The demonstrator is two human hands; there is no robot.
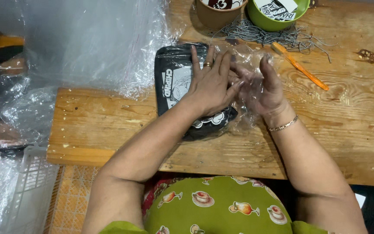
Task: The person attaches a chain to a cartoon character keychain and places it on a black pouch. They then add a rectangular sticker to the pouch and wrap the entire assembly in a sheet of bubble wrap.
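Note:
A folded black garment with a white print (176, 84) lies in a clear plastic bag (247, 58) on the wooden table (334, 130). My left hand (211, 82), with a ring on it, presses flat on the garment. Inside or against the bag's loose open end sits my right hand (262, 89), fingers curled around the film; a bracelet is on that wrist. The two hands touch at the fingertips.
A brown cup (216, 13) and a green bowl (278, 15) holding printed cards stand at the table's far edge, with a tangle of grey ball chains (260, 34) and an orange tool (301, 67) beside them. Clear plastic bags (83, 43) pile up left. A white crate (27, 190) sits below left.

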